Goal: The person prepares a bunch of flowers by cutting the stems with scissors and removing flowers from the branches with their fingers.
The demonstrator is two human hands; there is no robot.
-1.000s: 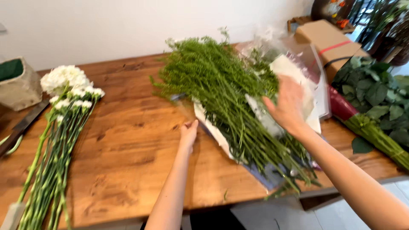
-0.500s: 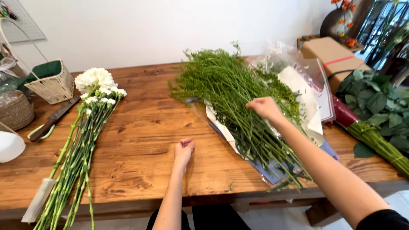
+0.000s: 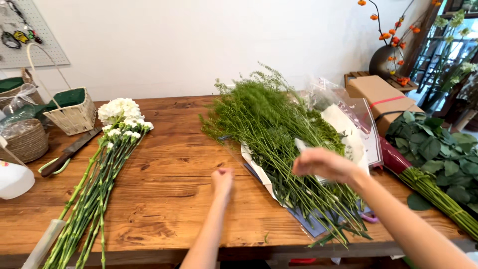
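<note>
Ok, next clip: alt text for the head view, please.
A person's right hand hovers over a bundle of feathery green stems lying on wrapping paper on a wooden table, while the left hand rests on the wood. White carnations lie at left, eucalyptus at right.

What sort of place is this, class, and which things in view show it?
Probably a florist's workroom: a bunch of white flowers and a wrapped sheaf of feathery greenery lie on a wooden table, with small wicker baskets beside them.

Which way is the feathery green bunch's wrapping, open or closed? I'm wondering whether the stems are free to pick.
Open: the wrapping lies spread flat beneath the feathery green bunch, stems exposed under the right hand.
</note>
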